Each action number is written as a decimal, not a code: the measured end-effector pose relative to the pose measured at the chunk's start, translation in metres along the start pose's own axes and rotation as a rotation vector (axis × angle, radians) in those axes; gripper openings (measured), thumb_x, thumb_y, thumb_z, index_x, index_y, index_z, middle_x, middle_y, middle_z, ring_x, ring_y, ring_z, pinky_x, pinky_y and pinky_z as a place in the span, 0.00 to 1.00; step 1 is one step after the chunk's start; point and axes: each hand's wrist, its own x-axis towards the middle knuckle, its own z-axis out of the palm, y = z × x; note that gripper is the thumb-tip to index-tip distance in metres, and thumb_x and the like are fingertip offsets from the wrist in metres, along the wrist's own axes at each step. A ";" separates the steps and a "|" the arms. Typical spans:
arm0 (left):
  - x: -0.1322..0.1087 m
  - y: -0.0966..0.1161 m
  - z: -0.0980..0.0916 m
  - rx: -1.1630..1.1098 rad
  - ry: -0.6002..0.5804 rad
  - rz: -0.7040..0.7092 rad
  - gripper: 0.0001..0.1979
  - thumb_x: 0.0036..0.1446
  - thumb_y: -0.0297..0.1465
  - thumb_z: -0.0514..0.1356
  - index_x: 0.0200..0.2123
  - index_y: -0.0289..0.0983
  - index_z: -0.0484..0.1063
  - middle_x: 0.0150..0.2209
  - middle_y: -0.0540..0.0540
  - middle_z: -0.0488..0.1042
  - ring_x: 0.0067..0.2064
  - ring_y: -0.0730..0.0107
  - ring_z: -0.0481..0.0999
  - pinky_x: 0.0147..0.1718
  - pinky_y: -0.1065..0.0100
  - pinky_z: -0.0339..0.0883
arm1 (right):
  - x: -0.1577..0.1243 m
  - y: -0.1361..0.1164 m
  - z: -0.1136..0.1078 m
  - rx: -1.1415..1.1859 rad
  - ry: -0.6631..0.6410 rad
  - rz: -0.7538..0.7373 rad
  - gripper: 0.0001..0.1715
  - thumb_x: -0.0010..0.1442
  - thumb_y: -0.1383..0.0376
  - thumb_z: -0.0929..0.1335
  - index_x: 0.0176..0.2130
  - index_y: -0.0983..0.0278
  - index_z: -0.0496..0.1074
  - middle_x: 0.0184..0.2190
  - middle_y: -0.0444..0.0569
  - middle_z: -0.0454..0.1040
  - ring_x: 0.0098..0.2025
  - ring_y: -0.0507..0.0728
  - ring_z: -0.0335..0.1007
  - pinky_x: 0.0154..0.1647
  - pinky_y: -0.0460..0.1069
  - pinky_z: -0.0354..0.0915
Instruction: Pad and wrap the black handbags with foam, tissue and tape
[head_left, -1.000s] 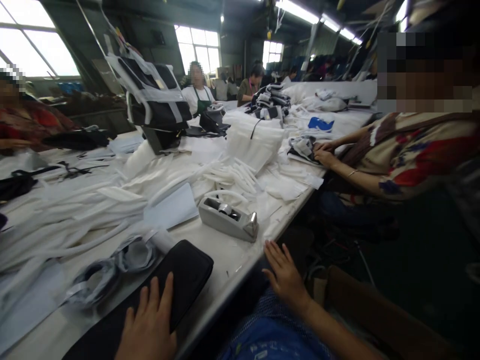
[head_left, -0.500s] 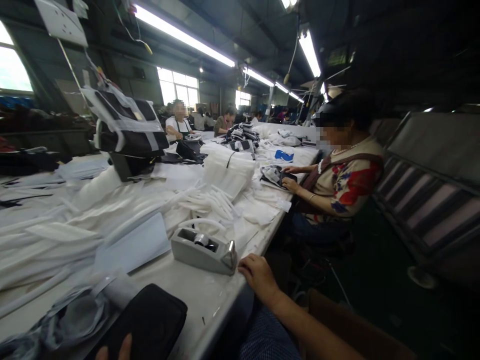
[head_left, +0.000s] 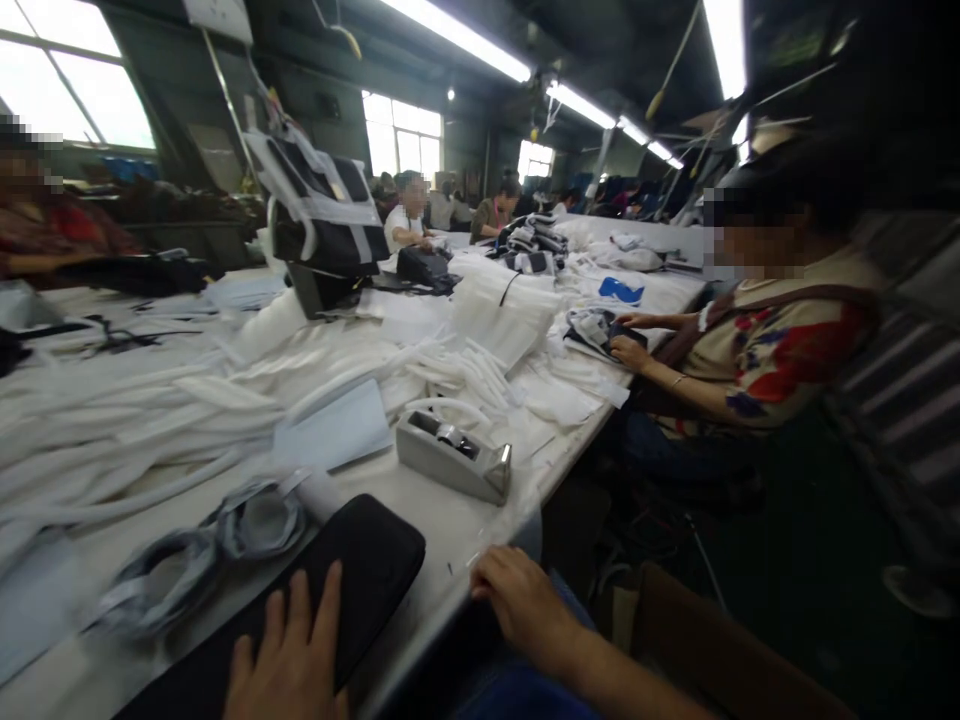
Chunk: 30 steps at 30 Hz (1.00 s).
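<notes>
My left hand (head_left: 289, 645) lies with spread fingers on a long black padded case (head_left: 367, 570) at the near edge of the table. Over the table's front edge is my right hand (head_left: 517, 600), its fingers curled; whether a small thing is between them is too hard to make out. Beyond that hand stands a grey tape dispenser (head_left: 450, 460). Two rolled grey-white rings (head_left: 262, 520) lie behind the black case, to the left.
White foam strips (head_left: 187, 400) and a pale blue sheet (head_left: 334, 425) cover the table (head_left: 375, 475). At the right a person (head_left: 765, 340) handles dark fabric pieces (head_left: 600, 335). An open cardboard box (head_left: 697, 640) sits below the table edge.
The view has turned left, so things sit further right. My left hand has come further into view over the black case. My right hand has moved nearer, away from the tape dispenser.
</notes>
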 end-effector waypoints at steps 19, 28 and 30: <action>-0.003 -0.001 -0.031 -0.097 -0.130 -0.009 0.42 0.52 0.24 0.56 0.70 0.32 0.46 0.69 0.28 0.51 0.69 0.42 0.53 0.62 0.47 0.56 | 0.033 0.090 -0.037 -0.148 0.391 0.057 0.17 0.68 0.59 0.63 0.40 0.57 0.81 0.43 0.48 0.82 0.50 0.62 0.76 0.67 0.69 0.48; 0.005 -0.020 -0.073 -0.237 -0.253 0.001 0.41 0.53 0.22 0.53 0.70 0.33 0.44 0.70 0.30 0.49 0.70 0.47 0.52 0.63 0.51 0.54 | -0.017 -0.014 -0.010 0.494 0.154 -0.154 0.12 0.67 0.63 0.66 0.46 0.58 0.78 0.49 0.48 0.79 0.53 0.59 0.75 0.57 0.56 0.71; 0.006 -0.024 -0.075 -0.252 -0.247 0.010 0.40 0.54 0.23 0.53 0.70 0.33 0.45 0.70 0.30 0.50 0.69 0.48 0.54 0.63 0.51 0.55 | -0.007 -0.037 0.004 0.595 0.057 -0.262 0.13 0.67 0.64 0.66 0.48 0.59 0.78 0.50 0.49 0.79 0.56 0.58 0.72 0.58 0.55 0.70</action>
